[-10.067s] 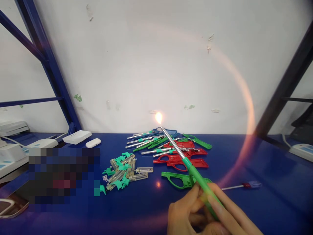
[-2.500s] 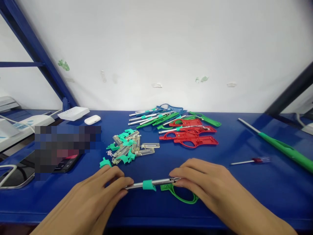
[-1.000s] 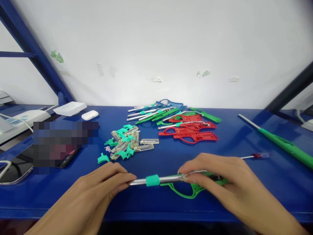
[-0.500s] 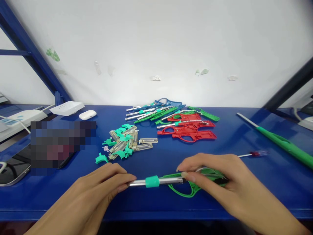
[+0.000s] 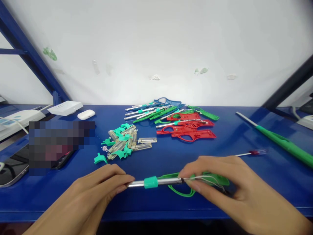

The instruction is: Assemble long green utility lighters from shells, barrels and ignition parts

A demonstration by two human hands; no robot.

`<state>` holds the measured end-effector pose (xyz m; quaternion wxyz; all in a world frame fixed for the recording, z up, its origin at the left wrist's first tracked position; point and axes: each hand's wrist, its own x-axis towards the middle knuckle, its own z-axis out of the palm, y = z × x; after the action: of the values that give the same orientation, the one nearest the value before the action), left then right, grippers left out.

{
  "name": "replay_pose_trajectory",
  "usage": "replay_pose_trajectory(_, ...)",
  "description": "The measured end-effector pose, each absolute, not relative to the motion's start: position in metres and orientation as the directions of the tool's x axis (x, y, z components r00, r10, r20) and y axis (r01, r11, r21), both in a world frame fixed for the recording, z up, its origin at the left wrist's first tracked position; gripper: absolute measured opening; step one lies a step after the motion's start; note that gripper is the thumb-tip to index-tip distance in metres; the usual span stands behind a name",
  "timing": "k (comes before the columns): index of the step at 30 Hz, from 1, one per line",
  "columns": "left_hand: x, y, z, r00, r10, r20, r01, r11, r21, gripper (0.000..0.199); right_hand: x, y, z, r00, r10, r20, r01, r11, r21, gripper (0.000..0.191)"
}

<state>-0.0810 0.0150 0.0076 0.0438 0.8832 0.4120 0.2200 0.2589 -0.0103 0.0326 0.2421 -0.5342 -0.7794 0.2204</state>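
Note:
Between my hands lies a metal lighter tube (image 5: pixel 168 181) with a teal collar (image 5: pixel 151 182) around it, held roughly level. My left hand (image 5: pixel 105 186) is closed on the tube's left end. At its right end, the thumb and forefinger of my right hand (image 5: pixel 220 186) pinch the tube near its dark tip. Thin pale wires (image 5: pixel 207 179) trail from that tip under my right palm. Behind the tube and partly hidden by my right hand rests a green lighter handle shell (image 5: pixel 182 194) with a trigger loop.
Teal trigger pieces and clear fuel tanks (image 5: pixel 133 137) lie in a pile. Red handle shells (image 5: pixel 195 134) and blue and green shells with tubes are farther back. A red-handled screwdriver (image 5: pixel 256 152) and a whole green lighter (image 5: pixel 283 142) are at right; a phone (image 5: pixel 14 166) is at left.
My right fingers have shifted slightly at the tube's right end, so its dark tip and the wires show more. The tube stays in both hands.

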Motion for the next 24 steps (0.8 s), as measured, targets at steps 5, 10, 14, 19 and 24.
replay_pose_trajectory(5,-0.0833,0.0116,0.0106,0.636,0.71,0.302,0.688,-0.699,0.193,0.037,0.2579,-0.0107,0.0342,-0.294,0.949,0.114,0.722,0.299,-0.624,0.015)
replay_pose_trajectory(10,-0.0817,0.01,0.0126,0.626,0.714,0.313,0.7,-0.692,0.178,0.033,0.2562,-0.0074,0.0347,-0.31,0.947,0.08,0.716,0.288,-0.636,0.021)
replay_pose_trajectory(14,-0.0815,0.0115,0.0127,0.617,0.726,0.305,0.701,-0.683,0.206,0.033,0.2559,-0.0076,0.031,-0.306,0.947,0.101,0.715,0.299,-0.631,0.019)
replay_pose_trajectory(19,-0.0788,0.0128,0.0137,0.638,0.687,0.347,0.682,-0.714,0.158,0.031,0.2571,-0.0101,0.0265,-0.291,0.954,0.076,0.701,0.267,-0.662,0.02)
replay_pose_trajectory(24,-0.0755,0.008,0.0148,0.619,0.694,0.368,0.696,-0.702,0.152,0.031,0.2602,-0.0078,0.0259,-0.286,0.957,0.044,0.702,0.241,-0.67,0.018)
